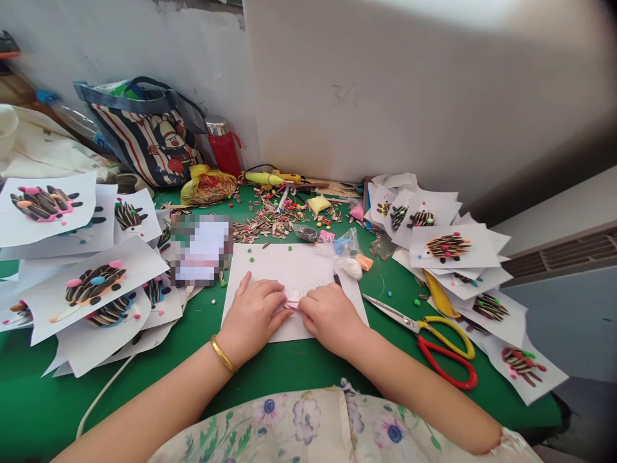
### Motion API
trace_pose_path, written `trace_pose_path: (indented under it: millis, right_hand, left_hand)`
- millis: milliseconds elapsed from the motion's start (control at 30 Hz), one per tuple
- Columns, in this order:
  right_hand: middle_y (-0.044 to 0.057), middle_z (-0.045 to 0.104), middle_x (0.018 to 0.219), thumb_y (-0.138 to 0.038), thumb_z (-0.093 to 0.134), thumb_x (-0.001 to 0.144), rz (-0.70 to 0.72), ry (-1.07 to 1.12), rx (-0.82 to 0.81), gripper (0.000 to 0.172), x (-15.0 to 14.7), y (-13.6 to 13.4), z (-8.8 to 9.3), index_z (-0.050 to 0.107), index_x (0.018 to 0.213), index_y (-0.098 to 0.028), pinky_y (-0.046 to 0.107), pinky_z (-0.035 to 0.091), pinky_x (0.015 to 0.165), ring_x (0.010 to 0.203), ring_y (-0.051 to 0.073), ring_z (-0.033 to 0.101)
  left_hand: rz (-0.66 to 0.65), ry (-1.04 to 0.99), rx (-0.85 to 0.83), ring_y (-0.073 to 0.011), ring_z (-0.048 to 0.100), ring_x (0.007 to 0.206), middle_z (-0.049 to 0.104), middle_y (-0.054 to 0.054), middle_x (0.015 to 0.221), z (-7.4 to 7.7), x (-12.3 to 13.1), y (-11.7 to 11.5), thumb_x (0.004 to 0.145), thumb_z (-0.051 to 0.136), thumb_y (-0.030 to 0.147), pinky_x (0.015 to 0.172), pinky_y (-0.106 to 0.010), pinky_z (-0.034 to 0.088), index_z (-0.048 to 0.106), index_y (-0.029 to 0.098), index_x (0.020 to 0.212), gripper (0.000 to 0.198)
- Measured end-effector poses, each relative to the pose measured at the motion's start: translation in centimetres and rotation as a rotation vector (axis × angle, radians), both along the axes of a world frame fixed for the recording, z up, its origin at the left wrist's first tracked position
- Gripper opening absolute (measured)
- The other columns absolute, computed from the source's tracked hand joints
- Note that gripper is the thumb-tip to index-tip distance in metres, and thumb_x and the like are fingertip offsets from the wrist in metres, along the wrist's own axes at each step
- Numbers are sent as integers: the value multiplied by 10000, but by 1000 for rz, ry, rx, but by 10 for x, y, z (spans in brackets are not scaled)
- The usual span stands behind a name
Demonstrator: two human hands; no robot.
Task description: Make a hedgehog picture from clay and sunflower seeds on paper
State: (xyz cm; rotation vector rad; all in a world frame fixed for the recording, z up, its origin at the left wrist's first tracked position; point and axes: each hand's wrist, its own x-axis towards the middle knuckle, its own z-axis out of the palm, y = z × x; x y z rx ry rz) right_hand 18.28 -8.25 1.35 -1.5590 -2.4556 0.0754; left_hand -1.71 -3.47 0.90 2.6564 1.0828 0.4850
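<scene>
In the head view, both hands are working close together over a white sheet (277,260) that is lying flat on the green counter (193,373). A thin pink strand (292,305) is running between the fingertips, just below a patterned drawing (311,283). The left hand (258,308) is resting on the paper with its thumb and forefinger near the strand's end, the gap looking narrow; the right hand (332,318) is curling inward, its fingers bunched near the other end. Whether either is pinching the strand or only pressing it, I cannot tell (the knuckles are hiding the contact).

The hands seem to be shaping or placing the strand, and doing that well is probably depending on light, even pressure, since such a thin piece is likely flattening or tearing easily. Resting the palms' edges is helping to steady the sheet. The green beads (250,260) are lying near the top edge and a pen (337,278) is poking out beyond the right hand, so small sideways movements are being safest. The scissors (418,326) are lying off to the right.
</scene>
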Motion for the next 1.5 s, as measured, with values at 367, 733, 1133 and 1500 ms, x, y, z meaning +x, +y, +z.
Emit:
trace_pose_path:
  millis: [367,733,1133,1500]
  right_hand:
    - [10,651,712,-133,561,832,-89,92,-55,130,17,0,9,657,761,-185,322,271,692,732,158,559]
    - [27,645,765,-217,569,907,-41,-9,-53,165,24,4,4,691,797,-207,344,247,714,764,172,525]
    - [30,641,773,-202,601,885,-84,-37,-7,130,20,5,5,703,804,-215,350,249,723,758,178,502]
    - [23,642,783,-228,586,906,-61,0,-21,144,25,4,0,710,831,-224,346,255,736,768,174,519]
  left_hand:
    - [25,-40,-20,-223,615,1049,692,-52,1088,0,2,2,894,562,235,1135,-584,252,670,226,859,114]
    - [-24,-50,7,-222,633,1065,712,-52,1084,-2,-3,5,890,593,256,1140,-567,266,685,217,870,103]
    - [-73,-5,73,-241,606,1113,683,-60,1139,-3,-4,2,924,546,283,1140,-619,231,715,293,1049,211]
    - [-121,33,57,-254,585,1175,670,-84,1192,2,-7,3,939,520,301,1150,-592,241,632,252,1216,303]
